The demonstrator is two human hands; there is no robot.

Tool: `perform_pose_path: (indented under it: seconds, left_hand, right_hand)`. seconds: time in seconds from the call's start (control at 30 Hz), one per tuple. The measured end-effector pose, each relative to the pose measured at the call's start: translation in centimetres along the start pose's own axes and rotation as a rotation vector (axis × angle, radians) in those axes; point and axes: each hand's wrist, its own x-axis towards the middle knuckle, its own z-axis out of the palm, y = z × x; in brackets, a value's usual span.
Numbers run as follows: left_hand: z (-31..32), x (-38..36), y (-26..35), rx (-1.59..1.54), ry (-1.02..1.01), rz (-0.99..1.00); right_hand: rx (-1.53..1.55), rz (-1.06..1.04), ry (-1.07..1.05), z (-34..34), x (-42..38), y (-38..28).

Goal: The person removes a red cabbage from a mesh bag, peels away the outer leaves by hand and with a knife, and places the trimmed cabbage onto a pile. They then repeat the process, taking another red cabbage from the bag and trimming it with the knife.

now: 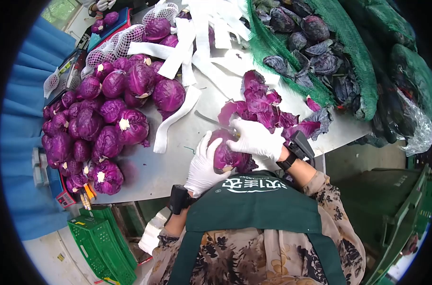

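The person's white-gloved left hand (201,166) curls its fingers round the left side of a red cabbage (224,156), near the metal table's (147,173) edge; the gloved right hand (257,138) has its fingers closed on a knife (212,118), its thumb at the cabbage; loose purple leaves (264,105) lie beyond; more red cabbages (90,122) are heaped leftward.

Grey bare-metal table (180,142) brightly lit; flat white strips (180,59) nearly washed out near top centre. Pale daylit window (60,13) seen at upper left; main source not shown. Glossy round purple cabbages (169,95) flecked with soft highlights. Dark-green mesh sacks (414,71) sunk in shadow at right. Edges bowed by wide lens, corners blacked out.
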Motion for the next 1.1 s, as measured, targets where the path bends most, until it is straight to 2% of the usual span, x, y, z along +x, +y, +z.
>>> perform_pose_path:
  seconds: [0.1,0.17,0.3,0.37,0.4,0.5,0.6,0.83,0.9,0.93,1.0,1.07,1.1]
  left_hand:
    - [0.2,0.1,0.1,0.018,0.021,0.035]
    - [0.2,0.1,0.2,0.028,0.030,0.055]
    - [-0.4,-0.1,-0.2,0.027,0.016,0.032]
    - [0.0,-0.5,-0.9,-0.002,0.071,0.044]
    - [-0.1,-0.6,-0.7,-0.003,0.071,0.033]
    - [-0.1,-0.4,0.0,0.027,0.060,0.024]
    - [0.1,-0.1,0.6,0.089,0.079,0.078]
    - [-0.1,-0.4,0.7,0.095,0.079,0.085]
    - [-0.8,-1.1,0.7,0.013,0.103,0.043]
    - [-0.6,-1.4,0.4,0.018,0.106,0.035]
    - [-0.2,-2.2,0.2,-0.344,0.202,-0.256]
    - [-0.4,-2.0,1.2,-0.348,0.226,-0.452]
    - [0.3,-2.4,0.0,-0.402,0.251,-0.483]
  right_hand:
    - [-0.080,-0.048,-0.034,-0.4,0.0,-0.2]
    - [-0.069,-0.052,0.021,-0.2,-0.2,-0.3]
    - [-0.024,-0.042,-0.011,1.6,0.6,3.7]
    - [0.312,0.017,-0.018,2.5,0.2,4.4]
    - [0.315,0.016,-0.029,2.0,-0.1,3.5]
    - [0.162,0.079,-0.073,0.1,-0.8,0.4]
    - [-0.046,0.001,-0.071,-0.3,-1.1,0.0]
    - [-0.120,0.089,-0.109,0.4,-0.5,1.3]
    - [0.164,0.075,-0.076,1.1,-0.8,2.1]
    - [0.166,0.068,-0.083,1.6,-1.1,1.9]
    - [0.307,0.016,-0.018,2.4,-2.0,1.1]
    - [0.361,-0.013,-0.064,1.9,-2.1,0.5]
    - [0.419,0.016,-0.018,2.0,-1.9,1.8]
